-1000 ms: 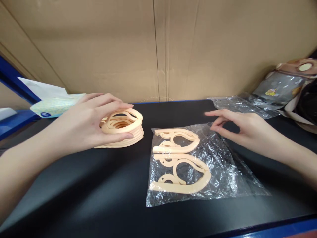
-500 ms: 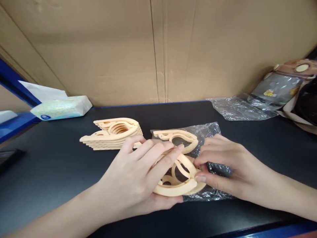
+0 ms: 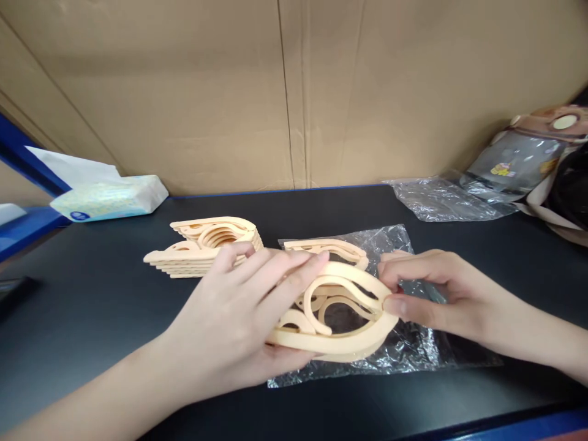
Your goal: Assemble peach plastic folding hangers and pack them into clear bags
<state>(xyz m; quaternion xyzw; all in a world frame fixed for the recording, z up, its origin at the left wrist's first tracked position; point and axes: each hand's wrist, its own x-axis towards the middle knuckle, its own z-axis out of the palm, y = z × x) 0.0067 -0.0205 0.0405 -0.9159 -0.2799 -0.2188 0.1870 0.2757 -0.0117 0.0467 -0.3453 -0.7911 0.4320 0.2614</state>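
Note:
A beige folding clothes hanger [image 3: 356,343] lies flat across the middle, its curved arms and inner hook showing. My left hand [image 3: 250,318] is wrapped over its left part, fingers on top and thumb underneath, hiding that end. At its rounded right tip, my right hand [image 3: 427,291] pinches it between thumb and fingers. Beneath it, more beige hanger parts show through the gaps, and another hanger [image 3: 337,246] lies just behind on a clear plastic bag [image 3: 386,239]. To the left, a neat stack of folded hangers [image 3: 206,245] stands partly behind my left fingers.
All this rests on a black tabletop [image 3: 92,306] backed by a cardboard wall [image 3: 206,92]. A tissue pack [image 3: 113,196] sits at the back left. Another clear bag [image 3: 445,199] and a transparent bottle [image 3: 514,159] with a brown top are at the back right. A dark object [image 3: 13,291] lies at the left edge.
The hanger in my hands has turned and spread, so its inner hook now shows fully and its tip sits farther right. My right hand has moved slightly right with it.

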